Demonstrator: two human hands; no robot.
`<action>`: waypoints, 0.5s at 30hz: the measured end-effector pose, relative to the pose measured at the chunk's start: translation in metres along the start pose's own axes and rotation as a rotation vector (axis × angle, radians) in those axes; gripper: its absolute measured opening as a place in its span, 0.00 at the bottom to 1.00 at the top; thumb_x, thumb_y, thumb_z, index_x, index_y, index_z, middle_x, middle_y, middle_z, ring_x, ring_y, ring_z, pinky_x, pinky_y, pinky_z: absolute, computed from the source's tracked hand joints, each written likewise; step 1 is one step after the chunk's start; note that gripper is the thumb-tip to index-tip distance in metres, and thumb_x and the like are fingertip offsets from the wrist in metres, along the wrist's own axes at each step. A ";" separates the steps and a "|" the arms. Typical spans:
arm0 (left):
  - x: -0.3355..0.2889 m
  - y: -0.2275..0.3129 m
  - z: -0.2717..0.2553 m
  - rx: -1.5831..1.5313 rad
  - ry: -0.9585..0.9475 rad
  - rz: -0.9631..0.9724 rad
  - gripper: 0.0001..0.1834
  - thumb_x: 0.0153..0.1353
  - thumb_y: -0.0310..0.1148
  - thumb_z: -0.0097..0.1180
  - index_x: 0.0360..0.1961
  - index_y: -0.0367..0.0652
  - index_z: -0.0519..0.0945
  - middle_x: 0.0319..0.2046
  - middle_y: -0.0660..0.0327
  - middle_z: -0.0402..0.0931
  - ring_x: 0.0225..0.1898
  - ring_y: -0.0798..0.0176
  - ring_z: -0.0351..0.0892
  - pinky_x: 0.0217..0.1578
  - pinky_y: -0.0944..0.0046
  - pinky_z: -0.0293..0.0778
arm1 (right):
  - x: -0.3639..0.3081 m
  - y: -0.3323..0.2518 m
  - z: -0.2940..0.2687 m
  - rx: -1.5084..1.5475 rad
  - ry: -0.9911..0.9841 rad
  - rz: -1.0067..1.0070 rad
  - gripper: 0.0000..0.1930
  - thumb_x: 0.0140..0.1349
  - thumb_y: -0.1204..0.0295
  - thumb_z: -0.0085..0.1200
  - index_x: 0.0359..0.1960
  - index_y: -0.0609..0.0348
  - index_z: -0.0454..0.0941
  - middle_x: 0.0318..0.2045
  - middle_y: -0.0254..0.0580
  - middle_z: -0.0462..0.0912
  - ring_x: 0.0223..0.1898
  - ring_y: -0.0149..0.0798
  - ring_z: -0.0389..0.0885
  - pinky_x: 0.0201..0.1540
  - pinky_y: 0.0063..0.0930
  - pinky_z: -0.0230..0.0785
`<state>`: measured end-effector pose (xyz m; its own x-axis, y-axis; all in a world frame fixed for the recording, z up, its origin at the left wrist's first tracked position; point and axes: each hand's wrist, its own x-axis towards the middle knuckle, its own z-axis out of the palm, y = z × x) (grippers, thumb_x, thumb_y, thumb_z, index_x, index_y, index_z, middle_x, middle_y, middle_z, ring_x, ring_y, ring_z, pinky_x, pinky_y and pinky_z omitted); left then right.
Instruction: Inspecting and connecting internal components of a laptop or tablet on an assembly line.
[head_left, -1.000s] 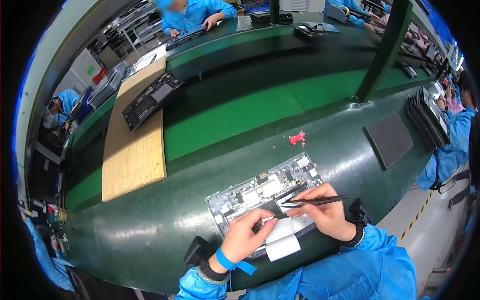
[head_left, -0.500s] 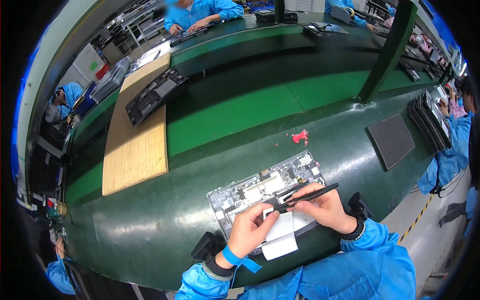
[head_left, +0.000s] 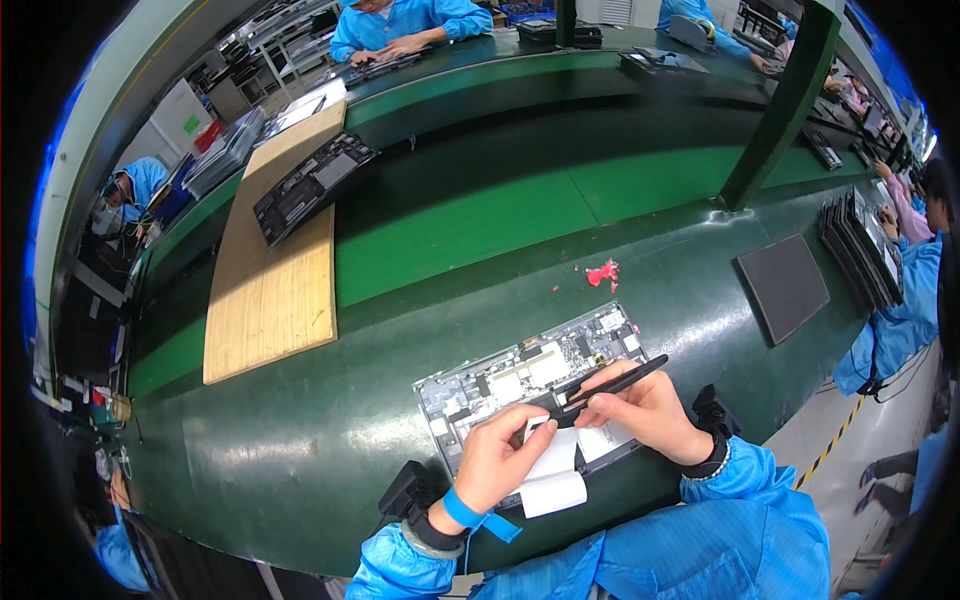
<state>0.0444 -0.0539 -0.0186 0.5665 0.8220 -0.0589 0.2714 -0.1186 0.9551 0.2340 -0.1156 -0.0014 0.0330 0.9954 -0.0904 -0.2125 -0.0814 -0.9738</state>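
In front of me lies an opened laptop base (head_left: 522, 369), its circuit board and inner parts exposed. Over its near edge, my left hand (head_left: 490, 455) pinches a white paper sheet (head_left: 553, 492) between thumb and fingers; the sheet hangs down with a fold across it. A small black piece (head_left: 538, 424) shows at the sheet's upper end by my left thumb. My right hand (head_left: 650, 412) is closed round black tweezers (head_left: 640, 373), slanted with their tip toward that piece. Whether the tip touches it, I cannot tell.
Red scraps (head_left: 603, 272) lie beyond the laptop base. To the right are a dark flat panel (head_left: 783, 288) and a stack of laptop parts (head_left: 858, 250). A wooden board (head_left: 275, 310) bears another laptop part (head_left: 312, 188). A green post (head_left: 775, 120) rises at right; co-workers sit around.
The lower end of the white sheet has swung slightly left. The tweezers' rear end has shifted a little left and up in my right hand. My left hand has barely moved.
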 end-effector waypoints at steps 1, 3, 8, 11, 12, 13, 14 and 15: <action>0.000 -0.001 0.000 0.004 -0.004 0.023 0.08 0.52 0.31 0.58 0.32 0.41 0.78 0.22 0.62 0.75 0.15 0.74 0.66 0.16 0.73 0.62 | 0.000 0.000 0.000 0.000 -0.001 0.000 0.10 0.58 0.79 0.49 0.41 0.68 0.69 0.35 0.49 0.78 0.34 0.40 0.81 0.35 0.27 0.74; 0.000 -0.001 -0.001 0.008 -0.008 0.045 0.08 0.52 0.31 0.58 0.32 0.41 0.78 0.22 0.62 0.75 0.15 0.73 0.66 0.16 0.72 0.62 | 0.001 0.001 0.000 -0.011 -0.007 0.033 0.09 0.59 0.78 0.49 0.41 0.67 0.70 0.32 0.47 0.79 0.33 0.37 0.81 0.34 0.24 0.73; -0.001 0.000 -0.001 0.017 -0.006 0.025 0.07 0.52 0.32 0.58 0.32 0.41 0.78 0.22 0.62 0.75 0.15 0.73 0.66 0.16 0.72 0.62 | 0.001 0.002 0.002 0.002 0.004 0.025 0.08 0.59 0.77 0.49 0.40 0.66 0.70 0.30 0.46 0.79 0.32 0.37 0.81 0.32 0.23 0.72; -0.002 0.005 -0.002 0.061 -0.016 -0.010 0.07 0.52 0.32 0.58 0.31 0.41 0.78 0.20 0.62 0.75 0.14 0.73 0.65 0.16 0.71 0.62 | 0.001 0.004 0.002 0.010 0.008 0.020 0.08 0.59 0.77 0.48 0.39 0.66 0.70 0.30 0.46 0.79 0.32 0.37 0.81 0.32 0.23 0.72; -0.002 0.004 -0.002 0.062 -0.015 -0.010 0.07 0.52 0.32 0.58 0.31 0.41 0.78 0.20 0.62 0.75 0.14 0.73 0.65 0.16 0.71 0.62 | 0.001 0.005 0.002 0.013 0.011 0.013 0.07 0.59 0.77 0.48 0.39 0.66 0.70 0.30 0.46 0.79 0.32 0.37 0.81 0.32 0.23 0.73; -0.002 0.003 -0.002 0.040 -0.025 -0.022 0.07 0.52 0.30 0.58 0.32 0.40 0.78 0.20 0.65 0.74 0.16 0.77 0.65 0.17 0.74 0.61 | 0.000 0.008 0.003 0.014 0.010 0.012 0.07 0.59 0.77 0.48 0.39 0.66 0.70 0.30 0.46 0.79 0.32 0.37 0.81 0.32 0.23 0.73; -0.002 0.003 -0.001 0.019 -0.034 -0.034 0.07 0.53 0.29 0.57 0.32 0.38 0.77 0.19 0.69 0.73 0.19 0.81 0.64 0.18 0.77 0.60 | 0.000 0.010 0.004 0.022 0.014 -0.040 0.08 0.59 0.78 0.49 0.39 0.67 0.70 0.30 0.45 0.78 0.32 0.36 0.81 0.33 0.23 0.73; -0.002 0.003 -0.001 0.020 -0.032 -0.035 0.07 0.53 0.29 0.57 0.32 0.38 0.77 0.19 0.69 0.73 0.19 0.81 0.64 0.18 0.77 0.60 | -0.001 0.012 0.004 0.029 0.017 -0.090 0.08 0.58 0.79 0.50 0.39 0.68 0.70 0.30 0.44 0.77 0.33 0.35 0.81 0.35 0.24 0.73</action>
<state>0.0432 -0.0553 -0.0154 0.5808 0.8076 -0.1019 0.3065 -0.1010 0.9465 0.2273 -0.1171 -0.0121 0.0693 0.9976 -0.0067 -0.2363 0.0099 -0.9716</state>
